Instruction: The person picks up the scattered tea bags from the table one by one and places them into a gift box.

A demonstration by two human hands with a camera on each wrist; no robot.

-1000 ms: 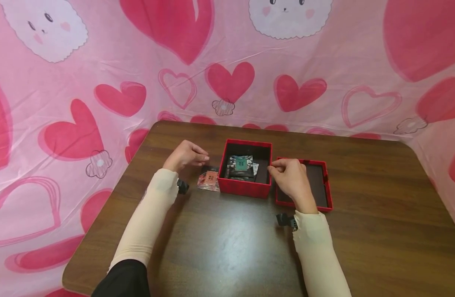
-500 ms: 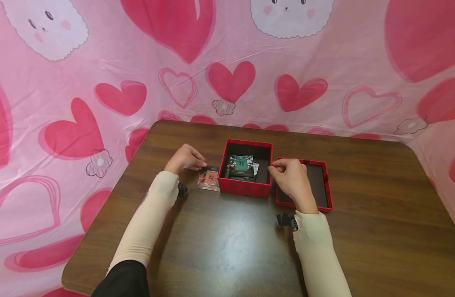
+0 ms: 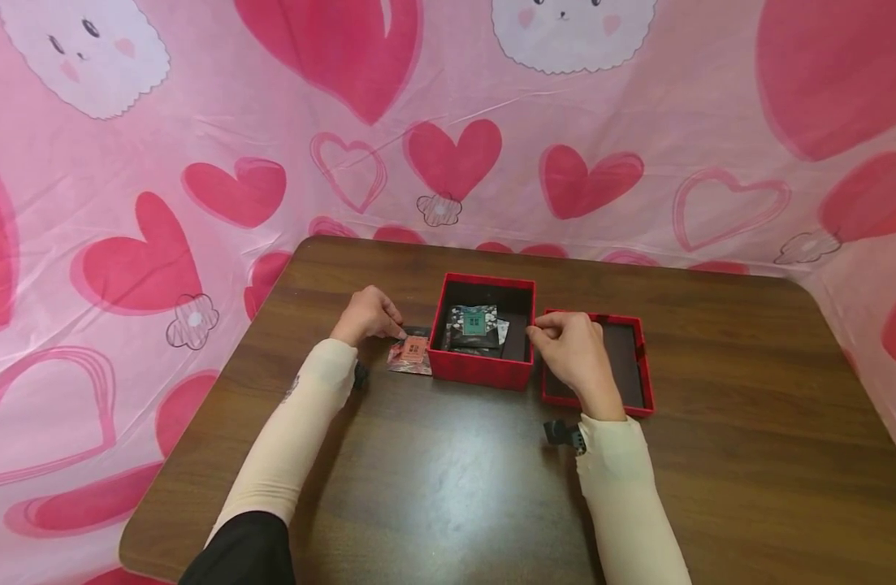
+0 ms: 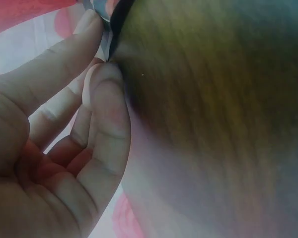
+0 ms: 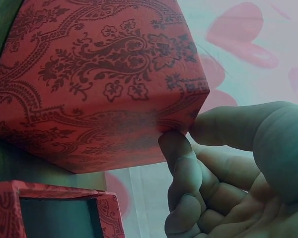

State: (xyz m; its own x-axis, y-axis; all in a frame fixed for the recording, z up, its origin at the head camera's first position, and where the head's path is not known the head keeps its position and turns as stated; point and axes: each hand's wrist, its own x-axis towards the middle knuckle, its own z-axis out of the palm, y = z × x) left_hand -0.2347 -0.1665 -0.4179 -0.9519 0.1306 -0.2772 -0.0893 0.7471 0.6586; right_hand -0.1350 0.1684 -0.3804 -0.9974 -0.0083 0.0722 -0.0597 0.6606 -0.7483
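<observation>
A red patterned box [image 3: 481,374] stands without its lid near the middle of the table, its inside dark. My right hand [image 3: 575,349] grips its right wall at the rim; in the right wrist view, thumb and index finger meet at the edge of the box [image 5: 104,64]. Inside lies a sachet with a green label [image 3: 474,322], on top of other packets. Left of the box, a flat sachet with an orange label [image 3: 413,351] lies against its side. At that sachet's far left corner my left hand [image 3: 370,315] pinches with thumb and index finger.
A red-rimmed lid [image 3: 629,366] lies inside up, right of the box and partly under the right hand. The brown wooden table [image 3: 747,390] has rounded corners. A pink cloth with hearts [image 3: 455,158] hangs behind and at the sides.
My left hand has come down and toward me, from above the orange-labelled sachet to its corner. The right hand and the box stay in place.
</observation>
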